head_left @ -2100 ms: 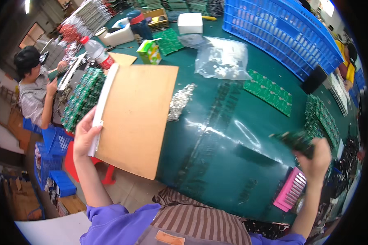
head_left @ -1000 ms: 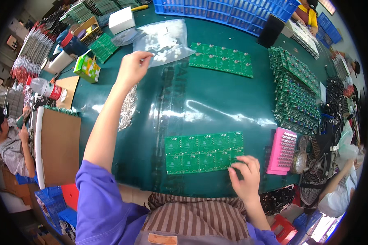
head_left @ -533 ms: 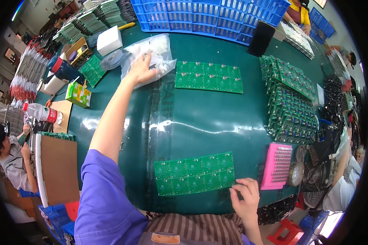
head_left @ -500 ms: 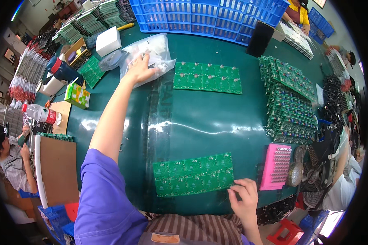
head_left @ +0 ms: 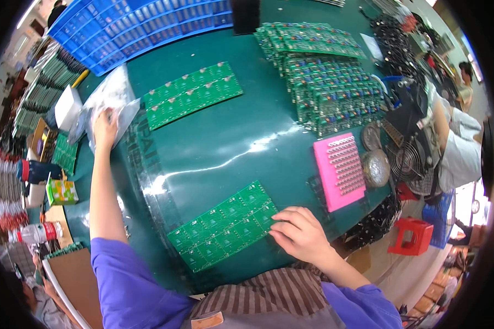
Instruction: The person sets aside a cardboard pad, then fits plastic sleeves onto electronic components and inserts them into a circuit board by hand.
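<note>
The right hand [head_left: 301, 236] rests flat, fingers spread, on the edge of a green circuit board panel [head_left: 225, 225] lying on the green surface [head_left: 258, 126]. The left hand [head_left: 105, 125] grips a clear plastic bag [head_left: 107, 98] farther away.

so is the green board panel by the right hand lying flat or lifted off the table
Flat. The green board panel lies with its whole face on the table; the right hand rests its fingertips at its near end.
</note>
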Motion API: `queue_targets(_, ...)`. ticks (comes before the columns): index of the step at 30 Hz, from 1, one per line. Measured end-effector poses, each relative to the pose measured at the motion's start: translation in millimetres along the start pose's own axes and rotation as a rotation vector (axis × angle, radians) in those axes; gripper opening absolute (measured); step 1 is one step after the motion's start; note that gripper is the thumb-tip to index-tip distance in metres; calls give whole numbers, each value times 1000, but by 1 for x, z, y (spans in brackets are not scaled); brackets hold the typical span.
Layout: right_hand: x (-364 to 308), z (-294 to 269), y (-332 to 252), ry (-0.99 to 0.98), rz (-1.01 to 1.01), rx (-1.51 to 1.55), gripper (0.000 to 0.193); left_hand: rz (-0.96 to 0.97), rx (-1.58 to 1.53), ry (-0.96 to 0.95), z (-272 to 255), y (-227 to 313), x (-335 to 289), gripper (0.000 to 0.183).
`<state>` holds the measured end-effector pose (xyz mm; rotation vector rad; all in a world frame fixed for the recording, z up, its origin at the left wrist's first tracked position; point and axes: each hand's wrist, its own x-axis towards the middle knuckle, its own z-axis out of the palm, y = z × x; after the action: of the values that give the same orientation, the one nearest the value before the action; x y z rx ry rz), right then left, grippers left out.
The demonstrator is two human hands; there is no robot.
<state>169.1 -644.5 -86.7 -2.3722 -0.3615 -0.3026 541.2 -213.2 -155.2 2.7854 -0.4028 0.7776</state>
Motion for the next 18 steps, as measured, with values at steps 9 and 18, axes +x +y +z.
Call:
queue_targets(9,-18,-1,-1,2,-15,25,14,29,315,-263,-23,46,1,26)
queue_targets(18,-6,-45,23,255,45,-194,14,222,421,-383,-27,18,12,27)
